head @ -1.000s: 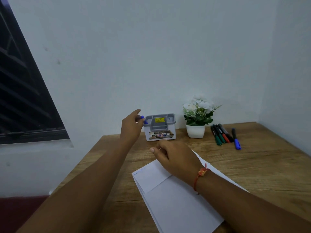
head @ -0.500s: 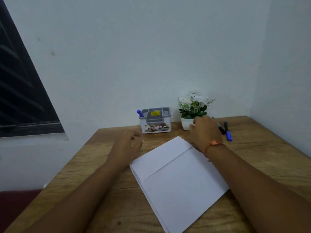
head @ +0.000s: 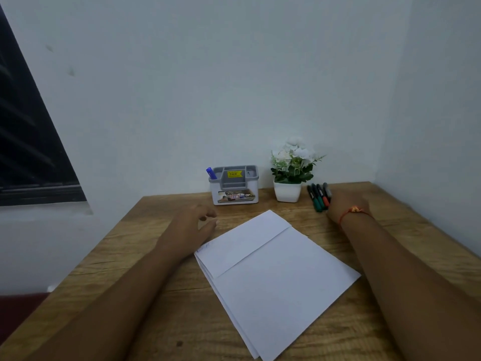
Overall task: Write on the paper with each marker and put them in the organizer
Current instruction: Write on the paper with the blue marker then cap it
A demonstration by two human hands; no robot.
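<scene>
- The left hand (head: 194, 224) rests low over the wooden table (head: 130, 269), just beside the left corner of the paper (head: 273, 269). Its fingers are loosely curled and hold nothing; it seems placed there to steady the sheets when writing begins.
- The paper lies in the middle, folded and stacked, turned at a slant that probably suits a writing hand. Faint marks show near its left corner, too small to read.
- The organizer (head: 234, 185) stands at the back by the wall. A blue marker (head: 211, 173) stands in its left compartment, tilted, so one marker looks finished.
- A white flower pot (head: 287, 191) stands just right of the organizer.
- The remaining markers (head: 318, 196) lie side by side right of the pot, within easy reach.
- The right hand (head: 346, 204) is at the near ends of those markers, likely picking the next one. Whether it grips one, I cannot tell, as its fingers are hidden.
</scene>
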